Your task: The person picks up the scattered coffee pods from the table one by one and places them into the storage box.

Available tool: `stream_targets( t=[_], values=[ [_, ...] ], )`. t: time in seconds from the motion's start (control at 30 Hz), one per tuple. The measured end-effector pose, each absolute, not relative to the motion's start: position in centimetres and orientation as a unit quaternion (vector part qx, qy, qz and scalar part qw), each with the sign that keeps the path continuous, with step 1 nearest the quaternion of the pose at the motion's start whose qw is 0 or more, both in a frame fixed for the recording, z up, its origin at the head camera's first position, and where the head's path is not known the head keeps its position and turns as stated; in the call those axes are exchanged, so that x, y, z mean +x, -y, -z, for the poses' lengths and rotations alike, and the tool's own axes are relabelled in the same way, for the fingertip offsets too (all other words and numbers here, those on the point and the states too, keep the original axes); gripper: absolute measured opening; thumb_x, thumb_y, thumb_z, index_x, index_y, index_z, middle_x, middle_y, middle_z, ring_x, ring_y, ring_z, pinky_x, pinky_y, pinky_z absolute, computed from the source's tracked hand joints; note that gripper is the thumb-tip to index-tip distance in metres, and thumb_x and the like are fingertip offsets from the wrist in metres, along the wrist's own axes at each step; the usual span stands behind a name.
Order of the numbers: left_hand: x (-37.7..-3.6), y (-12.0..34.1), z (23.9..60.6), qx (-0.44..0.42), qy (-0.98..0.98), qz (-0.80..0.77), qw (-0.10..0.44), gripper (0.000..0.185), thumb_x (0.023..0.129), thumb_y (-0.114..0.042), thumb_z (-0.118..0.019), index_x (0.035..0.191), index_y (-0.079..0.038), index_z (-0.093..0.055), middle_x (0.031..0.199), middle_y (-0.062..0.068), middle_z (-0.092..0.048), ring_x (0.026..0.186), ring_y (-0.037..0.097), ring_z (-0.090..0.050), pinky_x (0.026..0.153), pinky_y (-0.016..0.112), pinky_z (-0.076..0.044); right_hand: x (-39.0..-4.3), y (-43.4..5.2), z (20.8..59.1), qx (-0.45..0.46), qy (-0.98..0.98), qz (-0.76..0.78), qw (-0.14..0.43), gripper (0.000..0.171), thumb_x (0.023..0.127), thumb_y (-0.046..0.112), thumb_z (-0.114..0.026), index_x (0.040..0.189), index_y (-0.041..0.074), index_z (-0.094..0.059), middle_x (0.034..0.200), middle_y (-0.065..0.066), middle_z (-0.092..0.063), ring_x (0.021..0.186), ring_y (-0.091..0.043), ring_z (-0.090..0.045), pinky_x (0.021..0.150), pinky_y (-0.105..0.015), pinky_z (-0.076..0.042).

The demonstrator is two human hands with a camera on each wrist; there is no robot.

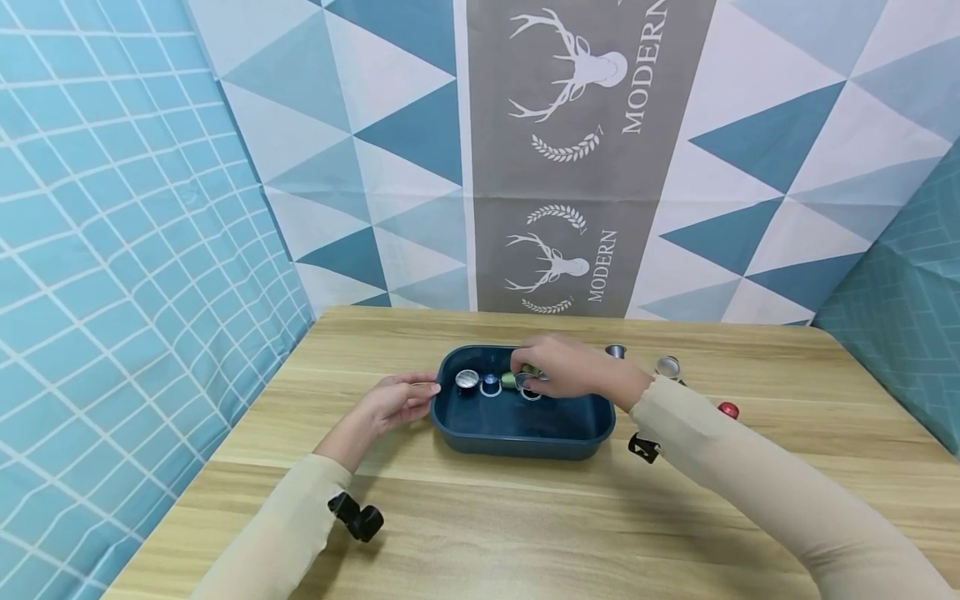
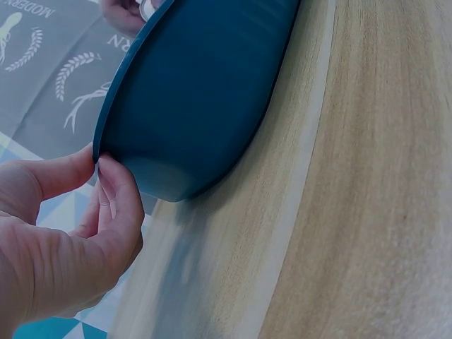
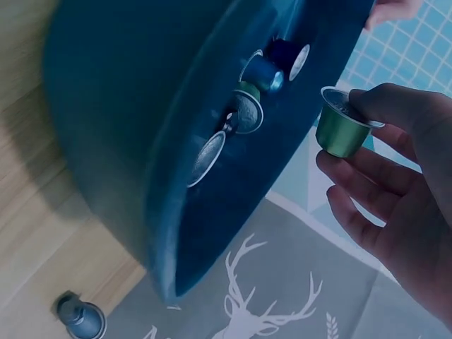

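A dark blue oblong bin (image 1: pixel 522 448) sits on the table. My left hand (image 1: pixel 396 401) pinches its left rim between thumb and fingers, as the left wrist view shows up close. Above the bin, my right hand (image 1: pixel 561 365) holds a green coffee capsule (image 3: pixel 340 134), thumb on its foil lid and fingertips under its base. Inside the bin lie several more capsules: a dark blue capsule (image 3: pixel 284 55), a lighter blue capsule (image 3: pixel 263 73), a green capsule (image 3: pixel 247 113) with its foil showing, and a foil-faced capsule (image 3: pixel 207 159) partly hidden by the bin wall.
Right of the bin, a dark grey capsule (image 1: pixel 616 352), a foil-topped capsule (image 1: pixel 667 367) and a red capsule (image 1: pixel 728 409) stand or lie on the wooden table (image 1: pixel 495 533). The right sleeve passes close by the red one. Patterned sheets hang behind and on the left.
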State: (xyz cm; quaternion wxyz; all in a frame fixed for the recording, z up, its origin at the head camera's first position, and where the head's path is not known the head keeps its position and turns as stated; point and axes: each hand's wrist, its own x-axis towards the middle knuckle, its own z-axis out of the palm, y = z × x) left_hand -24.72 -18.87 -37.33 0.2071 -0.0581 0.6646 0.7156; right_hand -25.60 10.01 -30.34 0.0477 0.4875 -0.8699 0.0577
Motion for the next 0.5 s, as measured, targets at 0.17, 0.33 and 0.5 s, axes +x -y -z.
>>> stream_targets(
  t=[0.17,0.33,0.5],
  values=[
    [-24.6,18.8,37.2,-0.061,-0.665,-0.715,0.209,0.052,0.094,-0.007,-0.059,0.141,0.003,-0.040,0.091,-0.003,-0.064,0.078,0.003,-0.061,0.070,0.016,-0.052,-26.3,-8.7,30.1,0.492,0.869,-0.044,0.016,0.011,0.090,0.012,-0.065,0.100,0.008,-0.066,0.098,-0.005,-0.066,0.082,-0.015,-0.060,0.076,-0.029,-0.053],
    [-24.5,18.8,37.2,-0.063,-0.664,-0.714,0.212,0.052,0.094,-0.006,-0.059,0.142,0.003,-0.040,0.088,-0.004,-0.064,0.076,0.003,-0.061,0.069,0.016,-0.052,-26.9,-7.2,29.8,0.501,0.864,-0.041,-0.011,0.011,0.090,0.011,-0.065,0.100,0.006,-0.066,0.098,-0.007,-0.066,0.086,-0.017,-0.060,0.080,-0.030,-0.053],
    [-24.6,18.8,37.2,-0.061,-0.664,-0.713,0.215,0.053,0.094,-0.006,-0.058,0.142,0.003,-0.039,0.085,-0.005,-0.063,0.074,0.002,-0.060,0.069,0.015,-0.052,-27.4,-6.0,29.6,0.515,0.856,-0.044,-0.016,0.010,0.089,0.009,-0.065,0.098,0.004,-0.065,0.096,-0.008,-0.066,0.086,-0.017,-0.060,0.081,-0.031,-0.053]
  ],
)
